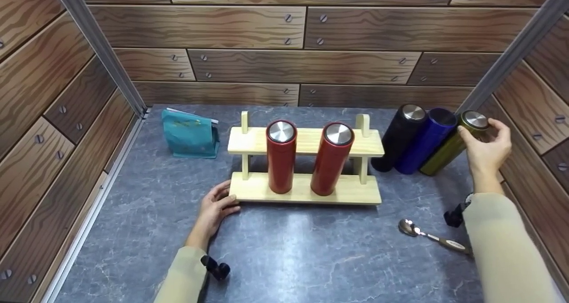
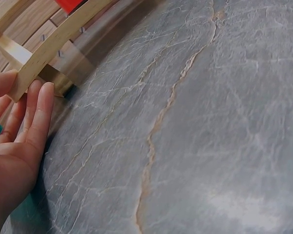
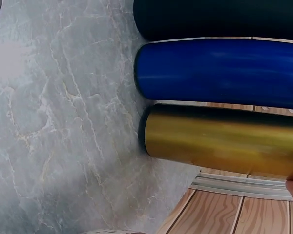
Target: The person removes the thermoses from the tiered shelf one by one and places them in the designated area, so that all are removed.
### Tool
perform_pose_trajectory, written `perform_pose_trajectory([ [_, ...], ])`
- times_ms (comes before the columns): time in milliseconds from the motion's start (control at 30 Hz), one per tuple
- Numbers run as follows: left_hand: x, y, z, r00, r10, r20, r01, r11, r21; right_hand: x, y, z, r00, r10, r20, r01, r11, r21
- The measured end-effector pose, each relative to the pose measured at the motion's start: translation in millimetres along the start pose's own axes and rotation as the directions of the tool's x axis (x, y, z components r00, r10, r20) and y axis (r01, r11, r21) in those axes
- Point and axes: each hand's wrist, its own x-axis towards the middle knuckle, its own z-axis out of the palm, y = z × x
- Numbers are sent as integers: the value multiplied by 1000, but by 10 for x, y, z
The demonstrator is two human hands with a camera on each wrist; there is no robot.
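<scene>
A two-tier wooden rack [image 1: 305, 192] stands mid-table with a red thermos [image 1: 281, 169] on the left and another red thermos [image 1: 330, 169] on the right of its lower board. My left hand [image 1: 212, 209] pinches the lower board's left end, the thumb on top and fingers beneath; the left wrist view shows this grip too. At the right, my right hand [image 1: 491, 149] grips a gold thermos [image 1: 444, 149] near its steel lid, thumb on the near side. Beside it stand a blue thermos [image 1: 424, 143] and a black thermos [image 1: 398, 141].
A teal pouch [image 1: 189, 134] stands at the back left. Near my right forearm lies a spoon [image 1: 433, 237] with a dark handle. Wood-patterned walls [image 1: 249, 27] enclose the grey marbled table [image 1: 311, 258] at the back and sides.
</scene>
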Motion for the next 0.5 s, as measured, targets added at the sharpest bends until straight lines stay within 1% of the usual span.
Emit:
perform_pose_trajectory([
  [100,-4,-7,-3,1000,4,8,-4,1000,-4,-11,14,0,1000,6,17,-7,998,59],
  [200,-6,-14,-6,1000,7,13,-7,1000,-9,-15,8,-4,999,-7,53,4,999,52],
  [267,-11,-16,-8,1000,11,11,-11,1000,-7,-19,-8,-10,996,-6,84,0,997,71],
  [433,-12,-15,-18,1000,12,8,-12,1000,-5,-45,-44,-53,992,2,124,-26,980,199],
  [500,-13,-13,-22,1000,9,8,-9,1000,-2,-67,-52,-77,991,-10,133,-19,976,216],
])
